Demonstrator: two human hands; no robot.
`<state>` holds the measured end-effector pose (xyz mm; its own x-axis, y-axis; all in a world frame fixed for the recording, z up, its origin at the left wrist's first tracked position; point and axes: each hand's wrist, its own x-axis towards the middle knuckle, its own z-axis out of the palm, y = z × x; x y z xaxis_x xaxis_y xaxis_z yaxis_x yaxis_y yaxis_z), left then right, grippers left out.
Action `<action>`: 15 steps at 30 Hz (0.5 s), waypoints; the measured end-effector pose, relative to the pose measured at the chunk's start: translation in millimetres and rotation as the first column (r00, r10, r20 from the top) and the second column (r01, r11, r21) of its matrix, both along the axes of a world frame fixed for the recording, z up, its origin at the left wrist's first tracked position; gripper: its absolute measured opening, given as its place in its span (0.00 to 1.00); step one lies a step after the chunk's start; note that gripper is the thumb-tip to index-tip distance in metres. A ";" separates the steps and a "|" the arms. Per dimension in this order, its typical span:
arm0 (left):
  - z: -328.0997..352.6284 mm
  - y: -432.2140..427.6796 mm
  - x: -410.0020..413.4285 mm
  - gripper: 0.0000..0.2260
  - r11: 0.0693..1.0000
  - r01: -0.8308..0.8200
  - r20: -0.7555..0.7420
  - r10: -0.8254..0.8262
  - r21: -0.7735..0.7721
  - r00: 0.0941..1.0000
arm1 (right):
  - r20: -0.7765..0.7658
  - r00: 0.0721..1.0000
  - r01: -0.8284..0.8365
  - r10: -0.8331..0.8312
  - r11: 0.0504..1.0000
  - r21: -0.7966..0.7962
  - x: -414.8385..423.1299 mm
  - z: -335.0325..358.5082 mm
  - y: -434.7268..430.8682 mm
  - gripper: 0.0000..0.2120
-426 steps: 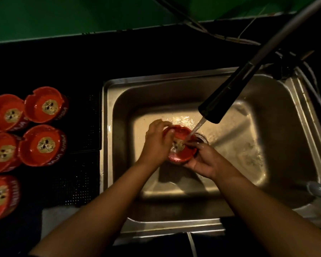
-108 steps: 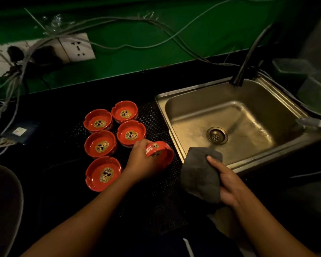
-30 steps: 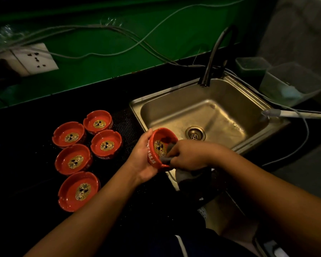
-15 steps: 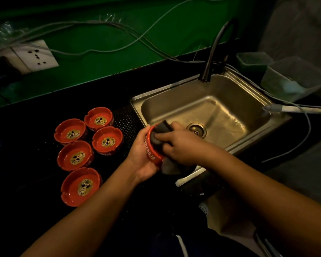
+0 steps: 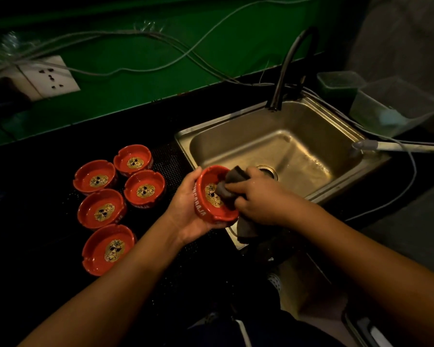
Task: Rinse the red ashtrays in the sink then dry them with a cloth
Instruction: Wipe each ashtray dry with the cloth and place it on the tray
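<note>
My left hand [image 5: 186, 209] cups a red ashtray [image 5: 212, 211] from below and the left, tilted toward me over the front left corner of the steel sink [image 5: 311, 196]. My right hand [image 5: 258, 199] presses a dark grey cloth [image 5: 227, 189] into the ashtray's bowl; the rest of the cloth hangs down below the hand. A gold skull-like emblem shows on the bowl's bottom. Several more red ashtrays [image 5: 103, 209] with the same emblem sit upright in a cluster on the black counter to the left.
A dark curved tap [image 5: 286, 71] rises behind the sink, no water running. A white-handled tool [image 5: 398, 146] lies across the sink's right rim. Clear plastic tubs [image 5: 386, 106] stand at the right. Cables and a wall socket [image 5: 50, 78] hang along the green wall.
The cloth has moved from over the ashtray's rim down into its bowl, and the emblem shows again. My left hand has tilted the ashtray more open toward me.
</note>
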<state>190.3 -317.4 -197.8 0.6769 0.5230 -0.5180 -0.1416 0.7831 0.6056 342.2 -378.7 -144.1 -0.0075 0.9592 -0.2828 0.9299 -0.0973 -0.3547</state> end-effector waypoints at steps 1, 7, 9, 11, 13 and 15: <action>0.3 -1.9 2.0 0.29 1.000 0.011 -0.006 -0.011 -0.007 1.000 | -0.022 1.000 -0.009 0.010 0.999 0.044 -2.3 0.8 0.7 0.22; 9.9 -1.2 4.5 0.26 0.999 0.034 0.053 -0.033 -0.023 0.998 | 0.018 0.998 -0.055 0.053 0.983 0.174 -11.7 -0.5 -0.9 0.24; 12.0 -3.5 6.5 0.27 0.999 0.038 0.032 -0.038 0.006 0.999 | 0.104 0.993 0.034 -0.050 0.988 0.149 -9.1 -2.2 0.5 0.23; 14.5 -5.6 9.9 0.27 0.999 0.003 -0.031 -0.001 0.043 1.000 | 0.137 0.987 0.085 -0.088 0.996 0.031 -3.2 -2.4 2.2 0.20; 16.4 -7.1 13.1 0.27 0.995 -0.022 -0.067 0.028 0.100 0.997 | 0.053 0.997 0.063 -0.058 0.993 -0.100 1.3 -0.2 0.3 0.16; 17.6 -10.6 16.9 0.25 0.988 -0.048 -0.092 0.061 0.145 0.994 | -0.078 0.997 -0.007 -0.008 0.982 -0.189 2.0 4.4 -2.9 0.15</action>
<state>207.2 -327.9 -180.2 0.5962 0.6310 -0.4964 -0.1177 0.6803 0.7234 344.2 -381.6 -139.7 -0.0365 0.8884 -0.4576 0.9002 -0.1696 -0.4010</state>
